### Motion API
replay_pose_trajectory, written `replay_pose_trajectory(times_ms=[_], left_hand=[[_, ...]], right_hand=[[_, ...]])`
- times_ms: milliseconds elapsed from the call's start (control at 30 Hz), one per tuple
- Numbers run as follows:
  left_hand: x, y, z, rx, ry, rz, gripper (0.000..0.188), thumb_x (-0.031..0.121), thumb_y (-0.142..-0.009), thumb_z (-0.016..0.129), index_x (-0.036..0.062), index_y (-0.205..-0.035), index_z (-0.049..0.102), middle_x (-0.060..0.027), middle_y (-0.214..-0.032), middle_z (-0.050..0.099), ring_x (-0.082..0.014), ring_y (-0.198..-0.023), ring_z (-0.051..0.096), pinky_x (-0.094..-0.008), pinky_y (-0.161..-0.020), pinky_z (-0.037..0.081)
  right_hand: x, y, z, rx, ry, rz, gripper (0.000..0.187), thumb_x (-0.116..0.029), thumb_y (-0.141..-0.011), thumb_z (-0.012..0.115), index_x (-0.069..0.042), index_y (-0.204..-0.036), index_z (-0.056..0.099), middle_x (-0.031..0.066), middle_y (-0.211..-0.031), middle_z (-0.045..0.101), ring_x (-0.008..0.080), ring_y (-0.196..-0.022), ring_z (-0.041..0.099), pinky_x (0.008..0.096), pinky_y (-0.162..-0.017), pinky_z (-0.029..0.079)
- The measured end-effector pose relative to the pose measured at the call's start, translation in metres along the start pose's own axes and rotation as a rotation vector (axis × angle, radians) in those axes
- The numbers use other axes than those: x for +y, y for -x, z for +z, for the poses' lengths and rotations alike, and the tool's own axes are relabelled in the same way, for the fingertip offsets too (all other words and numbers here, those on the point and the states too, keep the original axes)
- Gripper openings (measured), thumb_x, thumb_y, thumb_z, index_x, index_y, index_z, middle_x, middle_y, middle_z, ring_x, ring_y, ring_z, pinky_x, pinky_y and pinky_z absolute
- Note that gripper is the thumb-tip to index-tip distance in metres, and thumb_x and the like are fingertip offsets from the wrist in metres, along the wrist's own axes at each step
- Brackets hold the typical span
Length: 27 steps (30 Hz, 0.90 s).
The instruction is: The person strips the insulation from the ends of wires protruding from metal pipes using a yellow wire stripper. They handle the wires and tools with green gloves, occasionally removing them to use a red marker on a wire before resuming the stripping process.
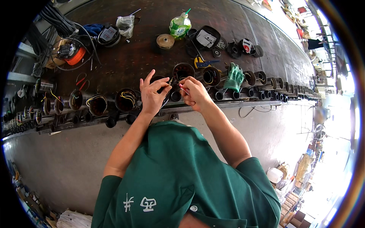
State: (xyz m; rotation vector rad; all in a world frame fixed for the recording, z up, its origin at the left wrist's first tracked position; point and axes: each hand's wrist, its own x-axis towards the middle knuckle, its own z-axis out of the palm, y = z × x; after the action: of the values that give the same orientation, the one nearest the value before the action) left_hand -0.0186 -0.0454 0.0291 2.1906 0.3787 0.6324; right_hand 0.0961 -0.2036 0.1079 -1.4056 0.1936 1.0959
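My left hand (151, 95) pinches thumb and forefinger together, with its other fingers raised. What lies in that pinch, perhaps a thin wire end, is too small to make out. Close beside it, my right hand (195, 93) is closed around a slim red-and-white thing (184, 89), whose kind is mostly hidden by the fingers. Just beyond both hands stands an open metal cylinder (183, 71) with windings inside. To the left, another cylinder (126, 99) has yellow wires in its mouth. Yellow-handled pliers (199, 62) lie past my right hand.
Similar cylinders line the bench's near edge on both sides, above a row of dark tubes (218, 95). A green glove (234, 78) drapes over some at right. Farther back are a green-labelled bottle (180, 27), a round tan-topped part (165, 41) and an orange cable reel (75, 55).
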Motion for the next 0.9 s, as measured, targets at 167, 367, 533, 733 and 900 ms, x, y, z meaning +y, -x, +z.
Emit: replay_pose_trajectory(times_ms=[167, 367, 533, 733, 900], left_hand=[[0.004, -0.001, -0.002, -0.005, -0.059, 0.006, 0.017, 0.033, -0.09, 0.083, 0.0165, -0.093, 0.079, 0.0079, -0.124, 0.077, -0.0277, -0.15, 0.045, -0.0681, -0.123, 0.018], [0.004, -0.001, -0.002, 0.001, -0.065, 0.013, 0.016, 0.033, -0.09, 0.083, 0.0168, -0.092, 0.079, 0.0077, -0.123, 0.077, -0.0278, -0.15, 0.045, -0.0685, -0.123, 0.016], [0.003, -0.001, -0.001, 0.011, -0.064, 0.023, 0.015, 0.032, -0.09, 0.082, 0.0172, -0.091, 0.079, 0.0077, -0.123, 0.078, -0.0279, -0.15, 0.045, -0.0687, -0.123, 0.015], [0.004, 0.0, -0.001, 0.012, -0.068, 0.025, 0.015, 0.031, -0.089, 0.083, 0.0169, -0.09, 0.079, 0.0075, -0.123, 0.077, -0.0276, -0.15, 0.045, -0.0691, -0.123, 0.015], [0.003, -0.001, 0.002, 0.044, -0.051, 0.036, 0.015, 0.032, -0.087, 0.084, 0.018, -0.087, 0.079, 0.009, -0.12, 0.078, -0.0264, -0.149, 0.046, -0.0697, -0.123, 0.014]], right_hand=[[0.0, 0.004, 0.013, -0.008, -0.019, 0.005, 0.015, -0.012, -0.1, 0.05, -0.006, -0.11, 0.059, 0.0069, -0.077, 0.056, 0.0066, -0.046, 0.036, 0.0246, -0.039, 0.027], [-0.003, 0.011, 0.021, 0.01, -0.035, 0.013, 0.013, -0.012, -0.099, 0.051, -0.006, -0.109, 0.059, 0.0071, -0.077, 0.056, 0.0063, -0.045, 0.035, 0.0246, -0.039, 0.026], [-0.002, 0.008, 0.017, 0.031, -0.072, -0.001, 0.014, -0.009, -0.097, 0.052, -0.007, -0.108, 0.058, 0.0075, -0.078, 0.057, 0.0062, -0.045, 0.034, 0.023, -0.038, 0.026], [0.0, 0.006, 0.021, 0.038, -0.065, -0.013, 0.011, -0.013, -0.1, 0.052, -0.007, -0.107, 0.057, 0.0076, -0.078, 0.057, 0.0065, -0.045, 0.035, 0.0244, -0.038, 0.026], [-0.002, 0.008, 0.021, 0.039, -0.075, 0.012, 0.01, -0.016, -0.101, 0.054, -0.008, -0.106, 0.057, 0.0069, -0.077, 0.056, 0.0069, -0.045, 0.036, 0.0249, -0.038, 0.026]])
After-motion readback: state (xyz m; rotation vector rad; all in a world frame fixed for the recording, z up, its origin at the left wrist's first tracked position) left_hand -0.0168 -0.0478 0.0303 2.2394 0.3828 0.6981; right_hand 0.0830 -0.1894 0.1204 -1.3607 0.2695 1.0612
